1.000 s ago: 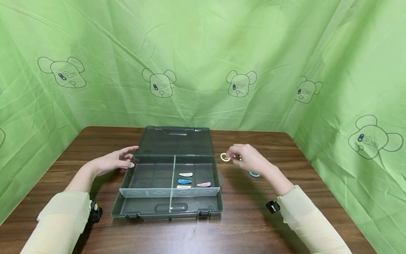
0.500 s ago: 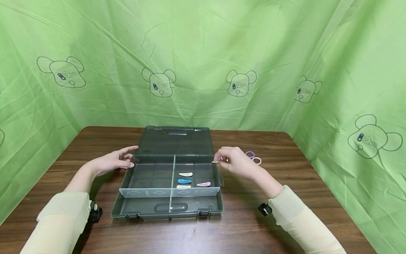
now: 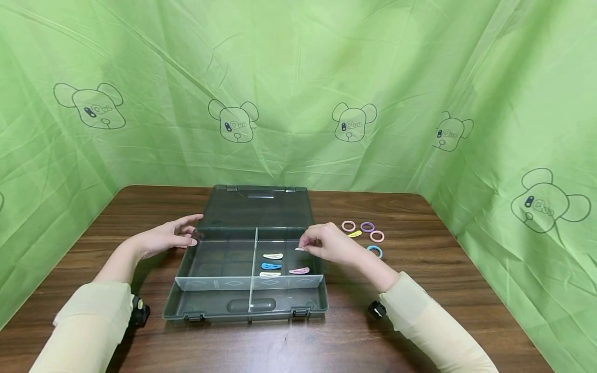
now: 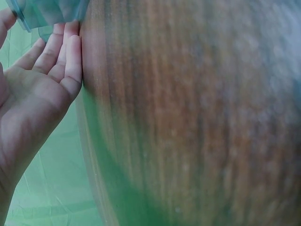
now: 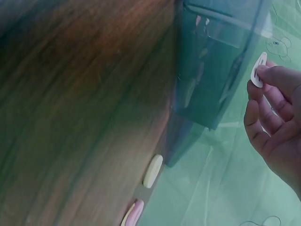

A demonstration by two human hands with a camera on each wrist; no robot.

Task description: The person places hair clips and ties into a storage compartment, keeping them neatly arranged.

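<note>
Hair clip [image 3: 300, 249], small and white, sits pinched between the thumb and fingertips of the right hand [image 3: 326, 244], held above the right-hand compartment of the grey organiser box [image 3: 242, 305]; the right wrist view shows the same clip [image 5: 258, 69] at the fingertips with the box wall just beside it. Nearest the viewer, the box's front rim with its two latches faces the table [image 3: 298, 347] edge. Inside the right compartment lie four clips: a white clip [image 3: 270, 274] nearest, a pink clip [image 3: 299, 270] beside it, a blue clip [image 3: 271, 266] and a cream clip [image 3: 272, 256] further in. The left compartment is on the other side of the centre divider. The left hand [image 3: 170, 237] rests with fingers straight and relaxed against the box's left back corner, holding nothing. Further back the open lid [image 3: 258, 207] lies flat on the table. To the right of the box, near the right hand, lie a blue ring [image 3: 374, 251], a yellow clip [image 3: 355, 234], and pink ring [image 3: 348, 226], purple ring [image 3: 367, 226] and peach ring [image 3: 377, 237]. A green cloth [image 3: 298, 77] with bear drawings hangs behind.
</note>
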